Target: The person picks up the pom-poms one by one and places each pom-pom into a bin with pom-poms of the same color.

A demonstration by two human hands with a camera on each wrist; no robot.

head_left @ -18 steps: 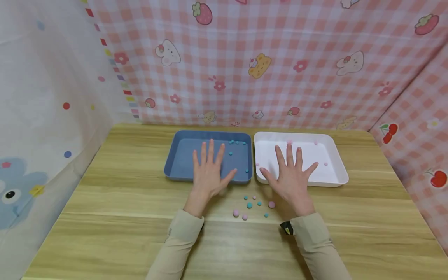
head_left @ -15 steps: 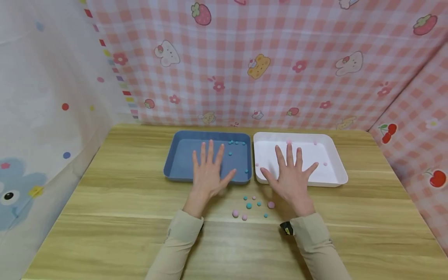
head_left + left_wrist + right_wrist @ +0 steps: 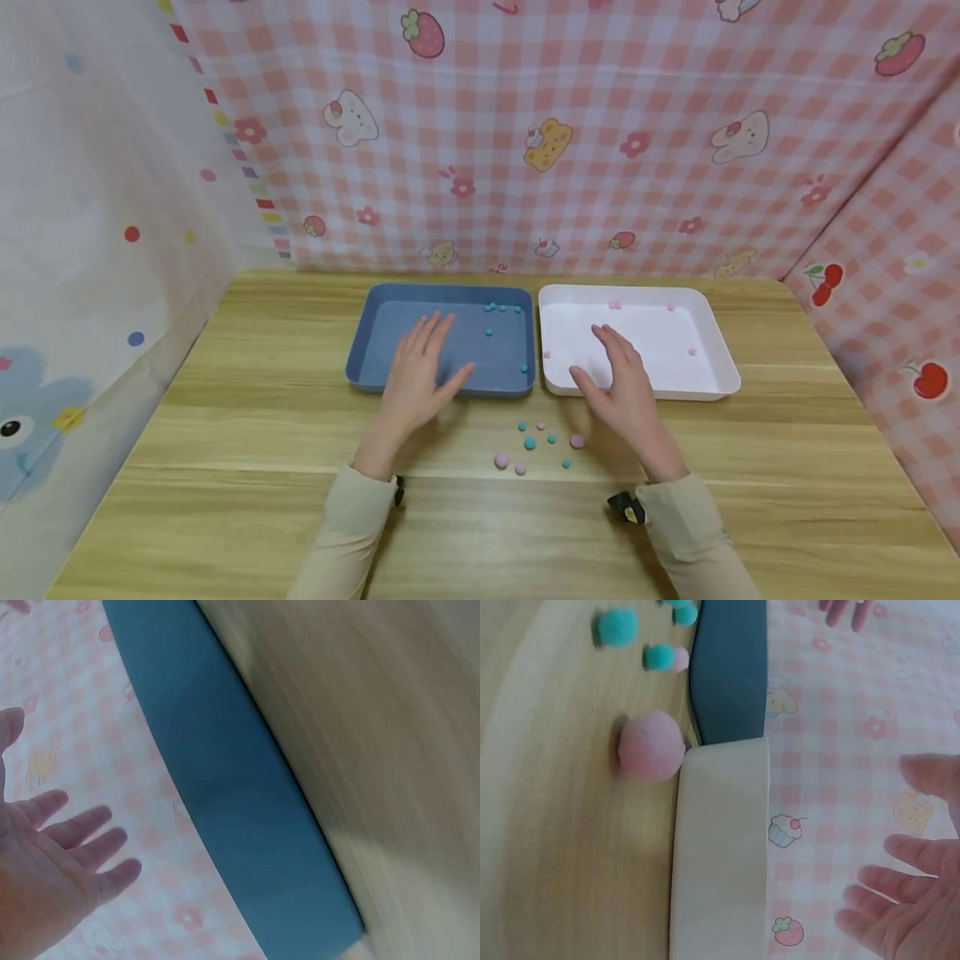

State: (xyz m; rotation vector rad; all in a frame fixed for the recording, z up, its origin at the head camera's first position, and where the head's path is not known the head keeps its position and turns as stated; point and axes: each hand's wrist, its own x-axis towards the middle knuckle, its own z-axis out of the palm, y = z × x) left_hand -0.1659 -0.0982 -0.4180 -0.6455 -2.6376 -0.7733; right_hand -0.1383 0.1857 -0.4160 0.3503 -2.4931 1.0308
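Observation:
My left hand (image 3: 412, 379) hovers over the front left of a blue tray (image 3: 468, 346), fingers loosely extended and thumb spread, holding nothing. Over the left front of a white tray (image 3: 667, 329), my right hand (image 3: 624, 392) is also relaxed, with nothing in it. Small teal pom-poms (image 3: 489, 332) lie in the blue tray, mostly toward its right side. A few pink pom-poms (image 3: 692, 352) are scattered in the white one. On the table between my forearms sit several loose pieces, including a larger teal pom-pom (image 3: 529, 443) and a pink pom-pom (image 3: 652, 746).
The trays stand side by side on a wooden table (image 3: 225, 433), near its back edge. Behind it hangs a pink checked cloth (image 3: 480, 100), and a white printed cloth (image 3: 90, 167) covers the left side. Black straps (image 3: 628, 508) show at the cuffs.
Both hands have turned from palms-down with fingers spread wide to thumbs inward with fingers closer together. The left hand has shifted left. The pom-poms have stayed in place.

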